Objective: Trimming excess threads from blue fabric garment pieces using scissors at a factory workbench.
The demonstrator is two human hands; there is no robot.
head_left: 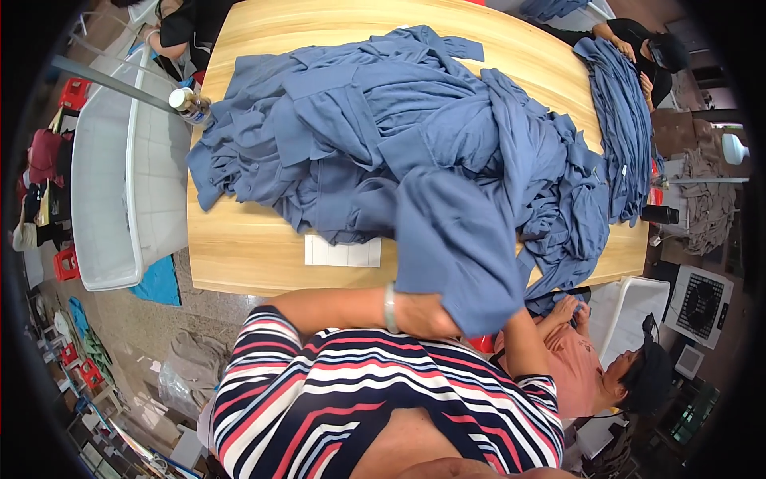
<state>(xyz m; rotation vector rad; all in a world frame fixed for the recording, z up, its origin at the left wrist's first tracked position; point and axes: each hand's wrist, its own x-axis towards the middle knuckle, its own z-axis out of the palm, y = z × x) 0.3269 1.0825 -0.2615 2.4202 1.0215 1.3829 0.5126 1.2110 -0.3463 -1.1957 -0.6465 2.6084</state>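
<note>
A blue-grey knit garment [455,231] hangs bunched in front of my chest at the table's near edge. My left hand [427,316], with a pale bangle at the wrist, is closed on its lower left edge. My right forearm [525,343] runs up behind the garment's right side; cloth hides that hand and its fingers. Beyond lies a large heap of similar blue-grey garments [343,104], spread over the table and touching the garment I hold.
A white paper sheet [343,251] lies on the wooden table [239,259]. A bottle [190,105] stands beside a large white bin [104,191] at left. Close at right, a person in pink [562,371] handles blue cloth; another person at far right handles more garments [622,136].
</note>
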